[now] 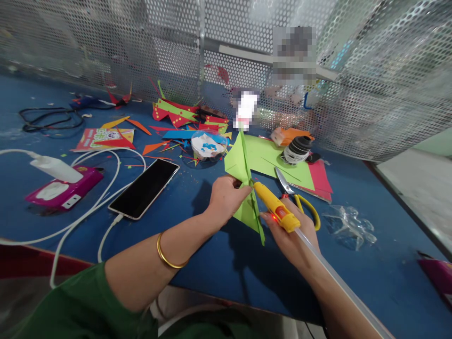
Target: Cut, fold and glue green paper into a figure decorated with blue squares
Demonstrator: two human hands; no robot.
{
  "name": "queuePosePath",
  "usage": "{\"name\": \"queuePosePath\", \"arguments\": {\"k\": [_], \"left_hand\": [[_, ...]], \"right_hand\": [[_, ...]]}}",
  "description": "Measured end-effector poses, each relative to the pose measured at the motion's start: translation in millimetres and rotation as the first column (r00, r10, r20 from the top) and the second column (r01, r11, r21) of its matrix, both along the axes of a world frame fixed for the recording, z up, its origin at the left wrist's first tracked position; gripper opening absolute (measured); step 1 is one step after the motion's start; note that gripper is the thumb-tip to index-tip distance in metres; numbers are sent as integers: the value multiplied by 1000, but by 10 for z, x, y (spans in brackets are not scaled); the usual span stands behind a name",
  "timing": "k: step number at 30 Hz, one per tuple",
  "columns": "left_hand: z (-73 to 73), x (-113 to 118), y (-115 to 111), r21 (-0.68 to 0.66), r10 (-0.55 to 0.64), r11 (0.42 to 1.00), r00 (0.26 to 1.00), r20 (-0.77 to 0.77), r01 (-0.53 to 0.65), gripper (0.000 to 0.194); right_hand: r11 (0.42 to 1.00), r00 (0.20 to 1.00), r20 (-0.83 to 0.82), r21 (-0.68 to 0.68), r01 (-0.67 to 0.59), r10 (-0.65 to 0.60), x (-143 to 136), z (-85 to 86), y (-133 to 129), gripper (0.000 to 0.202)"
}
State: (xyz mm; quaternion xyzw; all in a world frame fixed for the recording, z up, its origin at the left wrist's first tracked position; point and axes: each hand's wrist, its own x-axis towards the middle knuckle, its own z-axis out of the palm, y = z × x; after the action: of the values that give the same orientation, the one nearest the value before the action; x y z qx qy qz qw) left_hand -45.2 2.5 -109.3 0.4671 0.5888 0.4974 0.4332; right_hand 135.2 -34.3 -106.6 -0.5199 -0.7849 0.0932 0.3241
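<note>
L hand [226,200]: clamped on the folded green paper [243,188], held up over the blue worktop [205,292]
R hand [294,230]: wrapped round a yellow glue gun [277,207], nozzle was right by the paper, red light on
Scissors [286,181]: open-ish, lay just past R hand
Phone [144,189]: lay L of the hands, w/ white cable plugged in

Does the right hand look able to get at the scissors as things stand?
Probably yes: the scissors lie right beside the right hand, though it would likely have to release the glue gun.
</note>
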Motion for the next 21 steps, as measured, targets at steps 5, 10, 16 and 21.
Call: {"name": "queuePosePath", "arguments": {"k": [5, 10, 16, 21], "left_hand": [[1, 3, 3, 1, -3, 1000, 1000, 24, 3, 13], [-3, 4, 2, 8, -1, 1000, 1000, 27, 1, 12], [-8, 0, 9, 12, 5, 1000, 999, -39, -4, 16], [-18, -1, 17, 30, -4, 1000, 999, -55, 5, 18]], "right_hand": [[1000, 1000, 18, 5, -2, 2, -2, 7, -1, 30], [1000, 1000, 29, 21, 0, 0, 0, 3, -4, 32], [999, 999, 38, 35, -1, 0, 12, -13, -1, 32], [999, 999, 45, 39, -5, 3, 20, -15, -9, 31]]}}
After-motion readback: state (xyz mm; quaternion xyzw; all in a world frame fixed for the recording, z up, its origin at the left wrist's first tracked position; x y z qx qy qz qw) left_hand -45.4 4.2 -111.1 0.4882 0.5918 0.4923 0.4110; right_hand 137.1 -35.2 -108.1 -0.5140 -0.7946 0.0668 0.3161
